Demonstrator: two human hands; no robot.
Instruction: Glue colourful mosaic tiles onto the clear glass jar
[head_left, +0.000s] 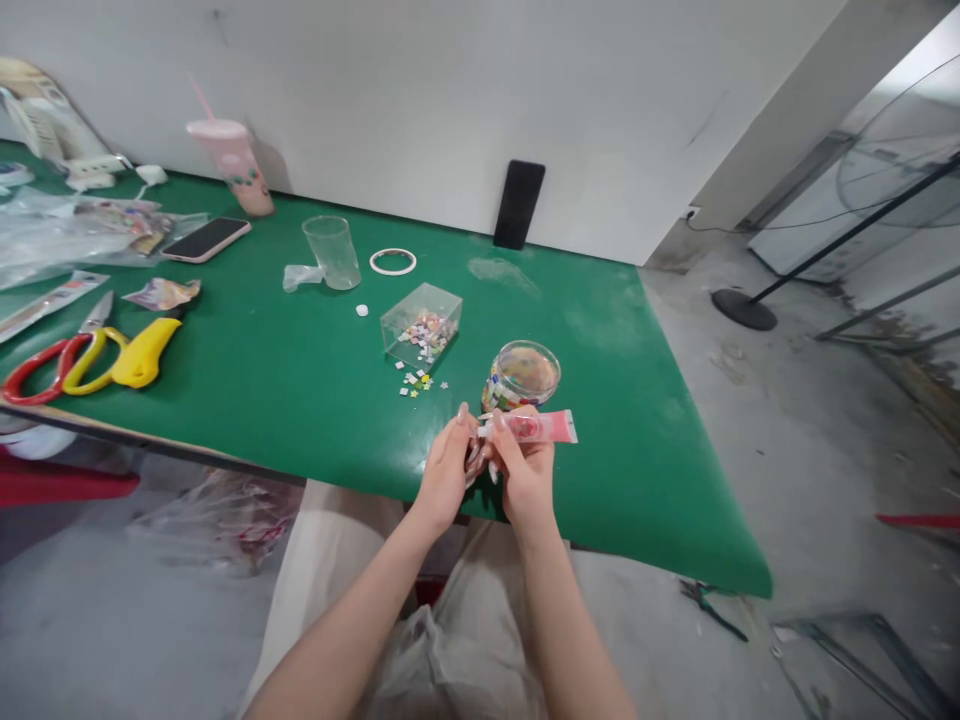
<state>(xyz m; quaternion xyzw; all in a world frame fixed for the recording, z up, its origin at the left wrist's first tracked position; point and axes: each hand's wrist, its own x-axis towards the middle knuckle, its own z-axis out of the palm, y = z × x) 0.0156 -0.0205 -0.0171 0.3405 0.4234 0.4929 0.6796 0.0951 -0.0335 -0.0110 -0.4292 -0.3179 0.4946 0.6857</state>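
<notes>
Your right hand (529, 472) is pinching the pink tube (536, 428) near the decorated jar (508, 393); your left hand (448, 464) is curling by the nozzle (484, 431), grip unclear. You're handling something probably light, soft and squeezable, best held mid-body.

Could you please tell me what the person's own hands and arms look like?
Both the left hand and the right hand are ungloved, with slender fingers and nails that look long. The forearms are bare, with no sleeve, watch or bracelet in view. Rings are too hard to make out.
</notes>
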